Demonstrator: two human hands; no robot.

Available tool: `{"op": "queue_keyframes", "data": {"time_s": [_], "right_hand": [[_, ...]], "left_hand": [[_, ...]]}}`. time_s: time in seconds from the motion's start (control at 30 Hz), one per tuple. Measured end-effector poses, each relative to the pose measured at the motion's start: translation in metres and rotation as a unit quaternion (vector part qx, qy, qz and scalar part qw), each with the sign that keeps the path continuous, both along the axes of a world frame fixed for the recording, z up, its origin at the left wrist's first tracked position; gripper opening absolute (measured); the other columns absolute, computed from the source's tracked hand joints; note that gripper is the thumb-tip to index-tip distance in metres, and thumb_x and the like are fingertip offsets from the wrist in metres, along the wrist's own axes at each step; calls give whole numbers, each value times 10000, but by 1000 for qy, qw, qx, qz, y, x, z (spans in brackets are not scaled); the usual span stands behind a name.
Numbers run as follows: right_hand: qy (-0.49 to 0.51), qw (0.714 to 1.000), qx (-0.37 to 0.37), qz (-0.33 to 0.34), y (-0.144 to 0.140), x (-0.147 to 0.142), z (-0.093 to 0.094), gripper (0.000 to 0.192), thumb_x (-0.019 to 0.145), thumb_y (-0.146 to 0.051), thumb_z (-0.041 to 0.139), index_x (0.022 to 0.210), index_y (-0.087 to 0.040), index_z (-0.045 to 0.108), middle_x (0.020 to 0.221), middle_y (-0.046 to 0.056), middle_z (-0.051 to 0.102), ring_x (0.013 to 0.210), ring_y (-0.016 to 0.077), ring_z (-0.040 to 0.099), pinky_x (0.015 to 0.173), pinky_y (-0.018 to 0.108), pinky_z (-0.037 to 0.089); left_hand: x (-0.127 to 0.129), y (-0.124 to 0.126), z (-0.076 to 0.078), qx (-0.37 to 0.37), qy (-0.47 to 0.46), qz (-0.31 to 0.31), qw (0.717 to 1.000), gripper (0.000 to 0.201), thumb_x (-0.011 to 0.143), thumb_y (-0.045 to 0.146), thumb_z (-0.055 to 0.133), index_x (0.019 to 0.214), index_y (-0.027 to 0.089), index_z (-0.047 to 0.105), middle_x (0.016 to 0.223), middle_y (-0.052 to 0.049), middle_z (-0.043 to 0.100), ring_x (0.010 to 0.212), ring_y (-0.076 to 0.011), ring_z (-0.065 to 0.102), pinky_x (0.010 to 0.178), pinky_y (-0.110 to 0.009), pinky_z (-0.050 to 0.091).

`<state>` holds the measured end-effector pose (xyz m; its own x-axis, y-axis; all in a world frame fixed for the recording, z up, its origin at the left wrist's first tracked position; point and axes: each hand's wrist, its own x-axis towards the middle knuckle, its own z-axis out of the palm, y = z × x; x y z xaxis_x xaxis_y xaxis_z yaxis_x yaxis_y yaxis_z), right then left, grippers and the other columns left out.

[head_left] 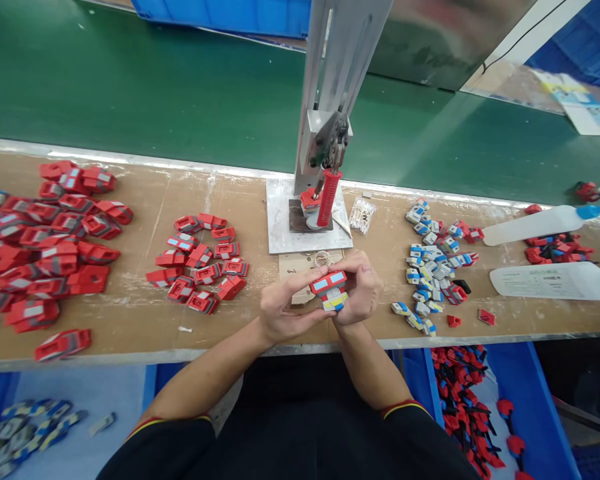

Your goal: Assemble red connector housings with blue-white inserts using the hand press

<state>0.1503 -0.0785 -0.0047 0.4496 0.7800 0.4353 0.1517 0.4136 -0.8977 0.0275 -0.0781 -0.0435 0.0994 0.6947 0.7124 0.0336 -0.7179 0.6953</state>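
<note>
Blue bins (530, 400) below — wooden bench (230, 320), green belt (180, 93) beyond

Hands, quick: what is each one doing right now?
Left hand: closed on the left side of the red toy part.
Right hand: closed on the right side of the same part, above the workbench.

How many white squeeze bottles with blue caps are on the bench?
2. Both lie on their sides at the bench's right end: the farther white bottle near the back edge, the nearer white bottle just in front of it. Neither is touched by the hands.
</note>
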Motion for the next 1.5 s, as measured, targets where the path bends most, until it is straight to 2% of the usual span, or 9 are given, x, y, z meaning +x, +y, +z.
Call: {"op": "queue_keyframes", "data": {"time_s": [0.23, 0.5, 0.7, 0.87, 0.97, 1.1, 1.3, 1.4, 1.5], "right_hand": [[26, 998, -57, -16, 2, -2, 1, 501, 1033, -469, 309, 640, -261, 541, 625, 25, 475, 597, 201, 513, 603, 384, 438], [-10, 994, -42, 103, 10, 33, -10, 435, 1043, -647, 399, 1024, -269, 613, 941, 29, 594, 783, 192, 568, 725, 366, 487], [-206, 933, -71, 287, 62, 78, 8, 505, 989, -764, 470, 1087, -306, 659, 1270, 75, 656, 1238, 287, 570, 1012, 479, 480], [-224, 874, -83, 423, 80, 75, 17, 569, 989, -797, 429, 1027, -291, 686, 1044, 45, 697, 987, 231, 618, 960, 456, 505], [-139, 865, -28, 482, 70, 85, 42, 535, 1007, -775, 426, 1149, -332, 691, 1069, 36, 716, 955, 212, 669, 842, 403, 559], [-77, 887, 32, 454, 82, 77, 116, 580, 886, -868, 551, 1250, -433, 670, 1240, -18, 724, 1060, 234, 729, 762, 369, 614], [-100, 900, 97, 413, 143, 52, 198, 160, 996, -448, 639, 1104, -467, 756, 1021, -148, 781, 1040, 136, 741, 877, 284, 564], [-116, 906, 119, 388, 144, 69, 168, 235, 929, -420, 707, 1162, -398, 726, 1164, -94, 764, 1107, 163, 715, 873, 307, 591], [-154, 941, 89, 288, 134, 97, 95, 128, 896, -371, 676, 975, -274, 702, 951, -14, 730, 885, 165, 700, 739, 320, 594]], "left_hand": [[5, -4, 25, 61, 83, 14, 995, 634, 896, 292, 815, 1483, 207, 589, 1235, -128, 800, 1101, -262, 798, 961, -338, 669], [-27, 20, 43, -65, 170, -12, 983, 427, 993, 399, 674, 1365, 197, 619, 1333, -161, 698, 1218, -268, 704, 1033, -400, 605], [-70, 105, 89, -119, 524, -94, 838, 362, 965, 377, 612, 1250, 163, 677, 1740, -168, 329, 1304, -319, 653, 1121, -450, 511], [-46, 139, 98, -134, 622, -146, 758, 340, 904, 358, 633, 1178, 173, 711, 1750, -113, 344, 1233, -292, 680, 1049, -382, 496], [-42, 139, 97, -143, 617, -144, 760, 334, 894, 365, 637, 1159, 179, 721, 1759, -96, 332, 1289, -306, 651, 1043, -380, 480], [-47, 137, 97, -135, 605, -150, 770, 332, 901, 357, 613, 1160, 181, 724, 1744, -82, 368, 1346, -308, 616, 1064, -380, 464], [-51, 140, 94, -138, 622, -131, 759, 447, 917, 414, 602, 1297, 198, 694, 1731, -86, 391, 1262, -298, 660, 1023, -385, 476], [-52, 141, 90, -131, 618, -133, 764, 457, 924, 428, 599, 1320, 218, 687, 1735, -78, 385, 1226, -289, 675, 1012, -384, 476], [-54, 141, 88, -135, 614, -136, 765, 466, 923, 437, 604, 1334, 229, 681, 1734, -74, 387, 1204, -286, 680, 1007, -386, 471]]}}
